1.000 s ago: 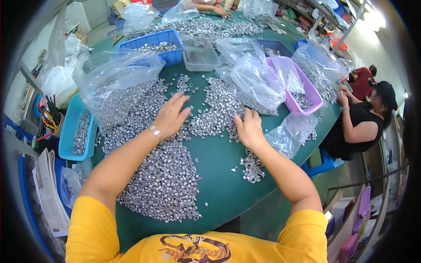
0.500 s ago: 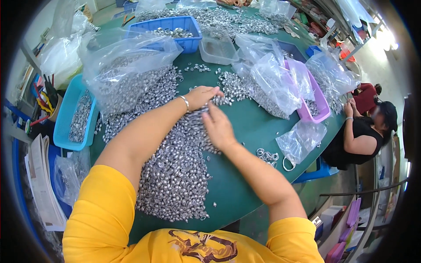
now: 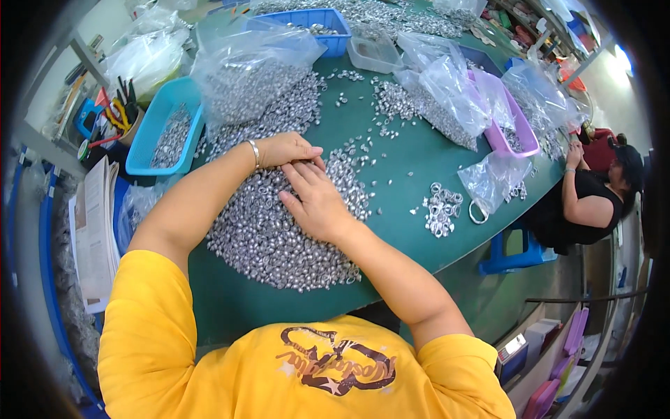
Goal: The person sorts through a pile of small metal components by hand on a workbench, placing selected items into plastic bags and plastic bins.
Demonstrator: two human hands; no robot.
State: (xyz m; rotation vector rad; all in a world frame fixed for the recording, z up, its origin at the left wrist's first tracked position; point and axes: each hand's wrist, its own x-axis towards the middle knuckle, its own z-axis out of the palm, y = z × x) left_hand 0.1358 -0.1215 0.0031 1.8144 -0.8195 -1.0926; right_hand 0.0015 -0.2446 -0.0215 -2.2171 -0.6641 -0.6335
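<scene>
A broad heap of small silver metal pieces point(image 3: 269, 241), shiny and rounded, some ring-like, lies on the green table in front of me. On the heap's far side rests my left hand point(image 3: 283, 149), palm down with fingers stretched out to the right and a bracelet at the wrist. My right hand point(image 3: 317, 206) lies flat on the pieces, thumb apart, its fingertips meeting the left fingers. Neither hand grips anything. Beyond my left hand, a clear plastic bag point(image 3: 255, 66) full of similar pieces leans over the heap's far part.
A turquoise basket point(image 3: 132, 157) stands left, a blue bin point(image 3: 338, 43) and clear tray point(image 3: 373, 56) far off. Rightward are a purple basket point(image 3: 534, 143), a bag of pieces point(image 3: 447, 115) and larger silver rings point(image 3: 441, 209). A person in black point(image 3: 593, 202) sits at the right edge.
Both hands have come nearer to me and now meet over the heap. Pieces have been drawn inward, leaving a gap beside the smaller pile at right. My view has shifted too.
</scene>
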